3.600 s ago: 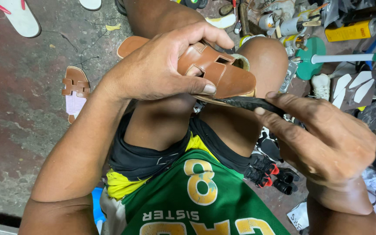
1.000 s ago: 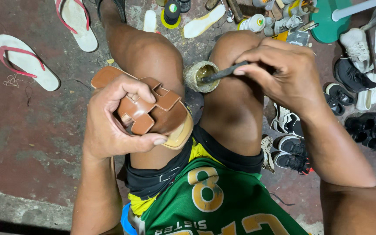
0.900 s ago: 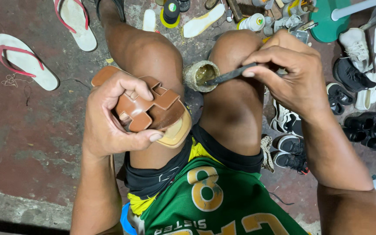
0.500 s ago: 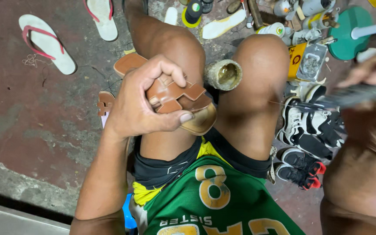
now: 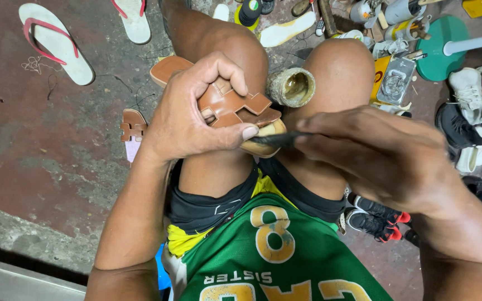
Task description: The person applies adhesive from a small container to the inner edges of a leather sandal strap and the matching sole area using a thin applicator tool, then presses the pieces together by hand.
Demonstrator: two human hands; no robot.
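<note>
Sandal (image 5: 235, 108) of brown leather rests on the person's left thigh, gripped by the left hand (image 5: 193, 114) with fingers curled over its straps. Between the knees sits a small round tin (image 5: 292, 87) holding yellowish glue. The right hand (image 5: 375, 153) pinches a dark thin tool (image 5: 271, 139), its tip touching the sandal's sole edge.

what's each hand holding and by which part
Left hand grips the brown sandal across its strap, thumb near the sole edge. Right hand pinches a thin dark tool by its handle end, tip at the sole.

Probably a street-side shoe-repair spot: loose soles (image 5: 285, 30), sneakers (image 5: 375, 223) and glue tins (image 5: 291, 86) crowd the concrete floor (image 5: 40, 156).
</note>
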